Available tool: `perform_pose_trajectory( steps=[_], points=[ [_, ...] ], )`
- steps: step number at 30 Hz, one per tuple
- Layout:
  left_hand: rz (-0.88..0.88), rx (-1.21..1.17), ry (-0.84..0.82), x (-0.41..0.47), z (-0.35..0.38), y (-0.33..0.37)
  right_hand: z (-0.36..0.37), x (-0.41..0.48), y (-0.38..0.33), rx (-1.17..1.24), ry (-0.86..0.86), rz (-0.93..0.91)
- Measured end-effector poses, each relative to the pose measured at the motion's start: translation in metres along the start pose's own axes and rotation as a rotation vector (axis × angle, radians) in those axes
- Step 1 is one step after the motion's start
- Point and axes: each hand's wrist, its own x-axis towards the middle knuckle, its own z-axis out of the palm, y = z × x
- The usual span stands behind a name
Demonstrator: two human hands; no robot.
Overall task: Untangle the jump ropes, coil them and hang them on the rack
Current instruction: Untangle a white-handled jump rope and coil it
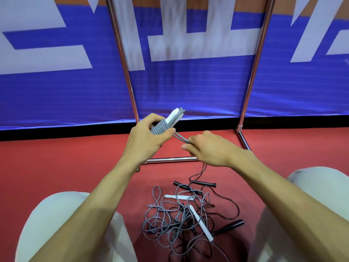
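My left hand (146, 136) grips a coiled grey jump rope (162, 127) whose white handles (172, 116) stick up out of the wrap. A short loop of that grey cord (180, 138) runs to my right hand (206, 148), which pinches its end. On the red floor between my knees lies a tangle of grey and black ropes (181, 218), with white handles (201, 223) and black handles (229, 225) mixed in. The chrome rack (128, 72) stands just beyond my hands, its base bar (170, 159) on the floor.
A blue and white banner (188, 87) hangs behind the rack. The rack's right post (253, 72) and right foot (243, 140) stand on the red floor. My knees in pale trousers (56, 220) flank the rope pile.
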Motion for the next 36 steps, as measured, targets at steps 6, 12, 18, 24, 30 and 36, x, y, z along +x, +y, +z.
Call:
perform_pose_trajectory(
  steps=[6, 12, 18, 24, 30, 36],
  points=[
    [0.050, 0.387, 0.034, 0.004, -0.001, -0.007, -0.010, -0.008, 0.003, -0.183, 0.179, -0.095],
    [0.033, 0.638, -0.223, 0.004, 0.003, -0.008, -0.016, -0.015, 0.002, -0.362, 0.329, -0.422],
    [0.077, 0.706, -0.448, 0.000, -0.002, -0.007, -0.013, -0.011, -0.001, -0.241, 0.582, -0.465],
    [0.172, 0.748, -0.549, -0.021, 0.017, 0.005, -0.012, -0.010, 0.000, -0.105, 0.698, -0.293],
    [0.197, 0.229, -0.546, -0.018, 0.005, 0.014, -0.016, -0.009, 0.014, -0.069, 0.536, -0.122],
    [0.043, -0.254, -0.386, -0.021, 0.005, 0.025, -0.006, -0.007, 0.018, 0.025, 0.431, -0.113]
  ],
)
